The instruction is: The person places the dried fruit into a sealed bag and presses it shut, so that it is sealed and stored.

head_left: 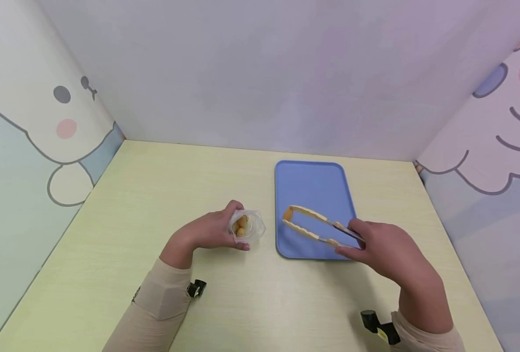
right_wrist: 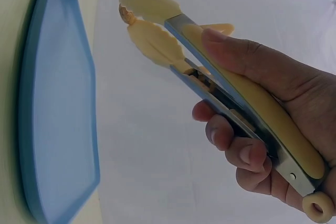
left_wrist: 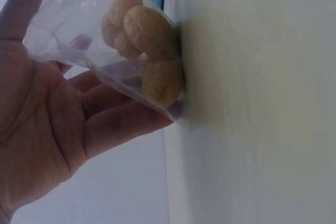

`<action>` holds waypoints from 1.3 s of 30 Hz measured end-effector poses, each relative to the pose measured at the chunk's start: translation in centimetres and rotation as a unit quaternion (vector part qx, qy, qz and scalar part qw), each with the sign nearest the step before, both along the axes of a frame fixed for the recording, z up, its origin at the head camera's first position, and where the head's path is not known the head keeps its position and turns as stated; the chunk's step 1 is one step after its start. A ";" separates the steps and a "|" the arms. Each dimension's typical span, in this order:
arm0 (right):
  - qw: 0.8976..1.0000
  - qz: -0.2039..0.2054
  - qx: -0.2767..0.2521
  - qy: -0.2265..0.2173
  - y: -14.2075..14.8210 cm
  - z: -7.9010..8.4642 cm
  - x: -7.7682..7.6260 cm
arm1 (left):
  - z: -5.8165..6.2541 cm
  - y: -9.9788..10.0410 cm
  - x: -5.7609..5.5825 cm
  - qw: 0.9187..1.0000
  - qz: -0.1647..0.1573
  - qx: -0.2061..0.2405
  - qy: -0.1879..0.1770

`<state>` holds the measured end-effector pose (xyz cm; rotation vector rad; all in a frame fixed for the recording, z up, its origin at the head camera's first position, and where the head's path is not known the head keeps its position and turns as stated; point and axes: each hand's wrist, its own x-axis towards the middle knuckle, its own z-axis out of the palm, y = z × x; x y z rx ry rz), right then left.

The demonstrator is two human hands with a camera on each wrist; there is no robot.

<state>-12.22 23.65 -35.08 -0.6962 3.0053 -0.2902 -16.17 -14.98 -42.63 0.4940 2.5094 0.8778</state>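
Note:
My left hand point(head_left: 209, 231) holds a clear plastic bag point(head_left: 255, 226) upright on the table, thumb and fingers around its sides. Several light brown, wrinkled walnuts point(left_wrist: 150, 31) lie in the bottom of the bag, and its mouth gapes upward. A pair of tongs point(head_left: 309, 212) with cream-coloured tips and metal arms is gripped by my right hand point(head_left: 389, 249), thumb on one arm and fingers curled under the other. Between the tong tips sits one walnut point(head_left: 288, 213), above the left part of the blue tray point(head_left: 314, 181).
The tray lies right of the bag on a pale wooden table point(head_left: 172, 181). A plain wall point(head_left: 251, 73) closes off the back, and walls with cartoon prints stand at left and right.

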 end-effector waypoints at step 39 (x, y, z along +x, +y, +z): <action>0.988 0.101 -0.067 0.095 -2.3 -1.3 0.0 | -0.1 0.1 0.0 1.000 0.006 0.011 -0.012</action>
